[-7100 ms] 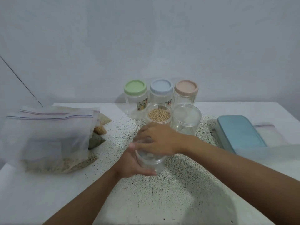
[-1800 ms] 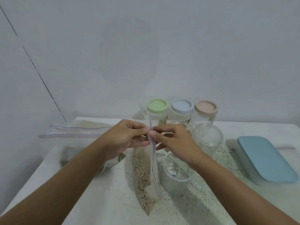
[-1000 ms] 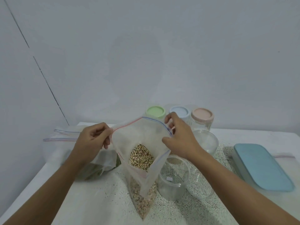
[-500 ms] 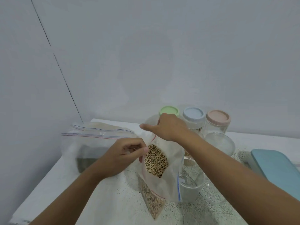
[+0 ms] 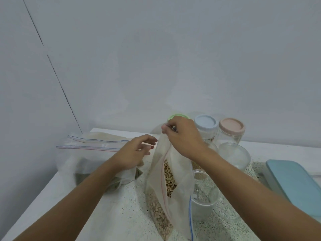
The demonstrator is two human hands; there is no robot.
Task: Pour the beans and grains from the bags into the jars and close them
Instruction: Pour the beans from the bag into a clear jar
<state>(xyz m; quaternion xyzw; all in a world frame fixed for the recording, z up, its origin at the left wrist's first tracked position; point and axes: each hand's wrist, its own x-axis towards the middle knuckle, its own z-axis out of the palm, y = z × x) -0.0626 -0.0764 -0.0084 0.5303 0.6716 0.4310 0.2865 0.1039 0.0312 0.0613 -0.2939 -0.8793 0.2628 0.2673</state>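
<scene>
I see R hand point(image 5: 184, 138) pinching top of bean bag point(image 5: 180, 173), upright just left of open jar point(image 5: 205, 197), bare table point(image 5: 86, 214) front-left to its edge; L hand point(image 5: 133, 153), gripping before, now loose beside it.

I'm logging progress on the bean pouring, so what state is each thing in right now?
bean bag: zip open, held upright
right hand: pinches the bean bag's top
left hand: open, holds nothing
front jar: lidless, upright
green-lid jar: closed
blue-lid jar: closed
pink-lid jar: closed
blue box: lid on
</scene>
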